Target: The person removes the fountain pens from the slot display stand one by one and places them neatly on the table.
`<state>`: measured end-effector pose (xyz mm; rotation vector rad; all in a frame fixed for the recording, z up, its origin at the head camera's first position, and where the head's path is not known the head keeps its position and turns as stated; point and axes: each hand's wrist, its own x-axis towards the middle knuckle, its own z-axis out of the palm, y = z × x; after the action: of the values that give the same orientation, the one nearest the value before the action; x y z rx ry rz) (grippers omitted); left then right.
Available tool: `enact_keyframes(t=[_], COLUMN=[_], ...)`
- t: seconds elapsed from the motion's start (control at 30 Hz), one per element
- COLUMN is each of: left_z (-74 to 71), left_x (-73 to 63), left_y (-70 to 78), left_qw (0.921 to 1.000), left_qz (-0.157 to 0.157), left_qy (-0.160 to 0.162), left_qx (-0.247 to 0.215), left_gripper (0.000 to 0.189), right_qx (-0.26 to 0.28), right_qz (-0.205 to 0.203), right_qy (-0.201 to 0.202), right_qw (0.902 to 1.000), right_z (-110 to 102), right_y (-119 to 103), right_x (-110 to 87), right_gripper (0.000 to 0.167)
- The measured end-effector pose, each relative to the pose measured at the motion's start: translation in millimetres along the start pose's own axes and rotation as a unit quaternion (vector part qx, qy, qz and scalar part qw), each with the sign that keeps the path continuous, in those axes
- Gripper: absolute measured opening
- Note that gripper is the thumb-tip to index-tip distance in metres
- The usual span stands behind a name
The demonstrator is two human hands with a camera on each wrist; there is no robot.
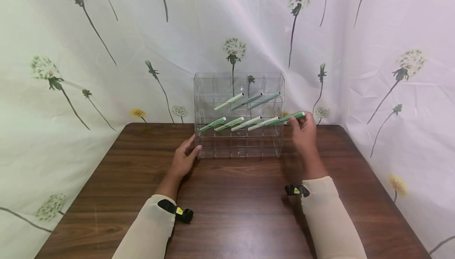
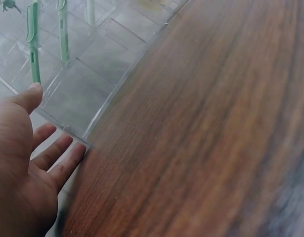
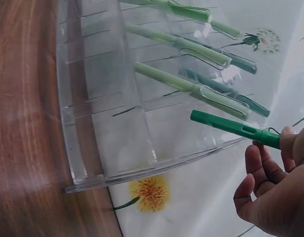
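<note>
A clear plastic pen rack (image 1: 239, 146) with several compartments stands at the back of the table. Several pens in pale to mid green lie tilted in its middle row, among them a pale green pen (image 3: 191, 89). In the row above rest two blue-green pens and a pale green pen (image 1: 229, 102). My right hand (image 1: 303, 128) pinches a dark green pen (image 3: 231, 127) near its clip end, the other end pointing at the rack's right side. At the rack's lower left, my left hand (image 1: 184, 159) touches its side, thumb (image 2: 32, 96) by the front edge and fingers fairly straight.
The brown wooden table (image 1: 227, 196) has its far edge behind the rack. A white cloth (image 1: 160, 45) printed with dandelions hangs close behind and along both sides. Each wrist carries a black strap with a small camera.
</note>
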<state>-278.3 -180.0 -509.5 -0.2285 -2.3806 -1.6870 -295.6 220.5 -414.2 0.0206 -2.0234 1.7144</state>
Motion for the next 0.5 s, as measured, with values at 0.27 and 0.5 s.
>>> enact_keyframes(t=[0.27, 0.5], left_z=[-0.1, -3.4], left_x=[1.4, 4.1], left_y=[-7.5, -16.2], left_qw=[1.0000, 1.0000], left_qz=[0.007, 0.009], left_qy=[0.003, -0.001], left_qx=[0.000, -0.001], left_gripper=[0.061, 0.062], right_qx=[0.099, 0.166], right_qz=[0.003, -0.004], right_qy=[-0.006, -0.006], right_qw=[0.9950, 0.9862], right_z=[-9, -13], right_y=[-6, -8], right_x=[-1.0, -1.8], right_gripper=[0.009, 0.009])
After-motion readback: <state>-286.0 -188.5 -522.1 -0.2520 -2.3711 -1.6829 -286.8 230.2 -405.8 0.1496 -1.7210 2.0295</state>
